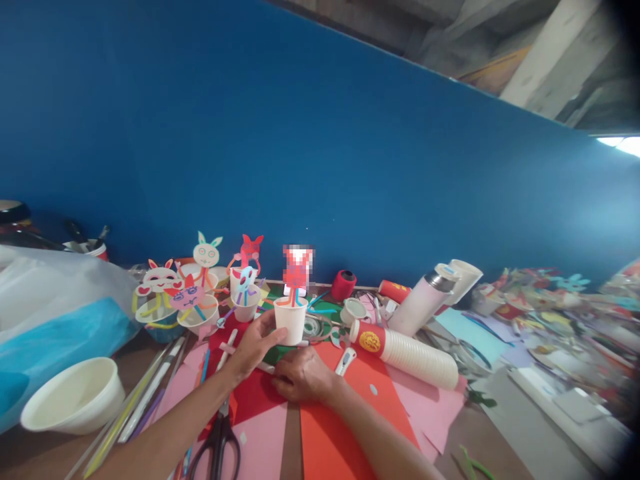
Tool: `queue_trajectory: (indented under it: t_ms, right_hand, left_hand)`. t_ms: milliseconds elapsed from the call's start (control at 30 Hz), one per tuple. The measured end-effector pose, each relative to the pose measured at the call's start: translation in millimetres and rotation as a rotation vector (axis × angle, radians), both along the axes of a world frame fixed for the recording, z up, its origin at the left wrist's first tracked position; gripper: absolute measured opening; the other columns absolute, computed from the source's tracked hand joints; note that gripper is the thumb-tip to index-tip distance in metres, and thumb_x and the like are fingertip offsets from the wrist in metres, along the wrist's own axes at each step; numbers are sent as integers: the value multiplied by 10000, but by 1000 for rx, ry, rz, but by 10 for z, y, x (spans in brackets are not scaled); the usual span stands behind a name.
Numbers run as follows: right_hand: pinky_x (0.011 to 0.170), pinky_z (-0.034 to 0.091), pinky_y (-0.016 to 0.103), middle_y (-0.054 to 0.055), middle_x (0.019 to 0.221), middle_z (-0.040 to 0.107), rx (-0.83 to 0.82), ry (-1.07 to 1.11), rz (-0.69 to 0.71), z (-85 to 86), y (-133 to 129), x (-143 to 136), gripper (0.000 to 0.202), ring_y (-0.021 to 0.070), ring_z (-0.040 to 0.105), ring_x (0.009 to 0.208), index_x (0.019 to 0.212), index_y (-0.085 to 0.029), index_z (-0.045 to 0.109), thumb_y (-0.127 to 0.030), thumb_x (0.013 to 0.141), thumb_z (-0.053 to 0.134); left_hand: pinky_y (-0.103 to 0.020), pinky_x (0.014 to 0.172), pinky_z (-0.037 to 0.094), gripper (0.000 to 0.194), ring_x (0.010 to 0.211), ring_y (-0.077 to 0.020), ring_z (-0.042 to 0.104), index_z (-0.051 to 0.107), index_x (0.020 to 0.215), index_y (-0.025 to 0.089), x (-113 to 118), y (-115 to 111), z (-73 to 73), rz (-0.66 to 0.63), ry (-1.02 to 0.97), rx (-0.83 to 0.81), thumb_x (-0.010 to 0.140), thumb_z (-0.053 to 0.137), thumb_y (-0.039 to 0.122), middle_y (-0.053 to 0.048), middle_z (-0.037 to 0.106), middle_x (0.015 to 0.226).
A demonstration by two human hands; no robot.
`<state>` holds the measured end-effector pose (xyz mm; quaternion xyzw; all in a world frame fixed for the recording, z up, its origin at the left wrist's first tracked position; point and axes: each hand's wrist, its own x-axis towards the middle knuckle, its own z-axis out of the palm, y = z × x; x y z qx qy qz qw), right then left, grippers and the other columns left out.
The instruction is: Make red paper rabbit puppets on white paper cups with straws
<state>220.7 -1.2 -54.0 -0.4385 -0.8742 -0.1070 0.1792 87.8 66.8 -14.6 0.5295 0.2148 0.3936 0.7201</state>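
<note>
My left hand [255, 348] is closed around a white paper cup [291, 323], its thumb across the front. A red paper figure [297, 272], its upper part pixelated, rises from the cup on orange and blue legs. Just below the cup, my right hand [303, 375] is curled low over the table. Its fingertips are hidden, so what they hold, if anything, does not show. A pale strip [263, 366] reaches up to its fingers. Left of my hands stand several cups with paper animal figures, among them a rabbit face [207, 255] and a pink face [186, 297].
Black-handled scissors [218, 440] lie on pink and red paper. A white bowl [73, 396] sits at left beside long pipe cleaners [135, 393]. To the right are a stack of paper cups [420, 357], a thermos [420, 303], a white cutter [345, 361] and red thread [343, 285].
</note>
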Motion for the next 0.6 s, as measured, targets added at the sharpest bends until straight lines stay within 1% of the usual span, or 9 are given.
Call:
queue_trajectory:
  t_ms: [100, 200, 433, 600]
  right_hand:
    - [486, 331, 249, 11, 551, 571, -2, 6, -8, -8, 2, -6, 202, 128, 513, 517, 605, -182, 558, -285, 752, 465]
    - [490, 333, 246, 12, 546, 563, 1, 18, 4, -2, 1, -2, 203, 124, 510, 514, 595, -177, 547, -275, 753, 465]
    - [472, 323, 253, 4, 508, 544, 18, -20, 126, 81, -50, -91, 292, 123, 505, 504, 560, -189, 516, -375, 776, 452]
    - [454, 296, 243, -14, 470, 530, -17, -35, 169, 63, -113, -204, 298, 105, 473, 468, 522, -191, 475, -364, 764, 457]
  left_hand:
    - [-357, 862, 419, 472, 1050, -249, 524, 506, 1103, 156, 9, 2, -42, 30, 12, 3, 655, 649, 198, -105, 596, 1120]
    - [-359, 877, 414, 473, 1054, -247, 522, 511, 1090, 163, 11, 1, -46, 44, 7, -7, 643, 659, 198, -97, 596, 1124]
    - [-368, 870, 427, 454, 1031, -243, 540, 533, 1045, 175, 27, 9, -31, 49, -4, -21, 617, 680, 207, -86, 610, 1104]
    - [-359, 878, 424, 472, 1048, -232, 529, 518, 1065, 198, 28, 4, -43, 32, -14, -23, 619, 672, 182, -75, 602, 1120]
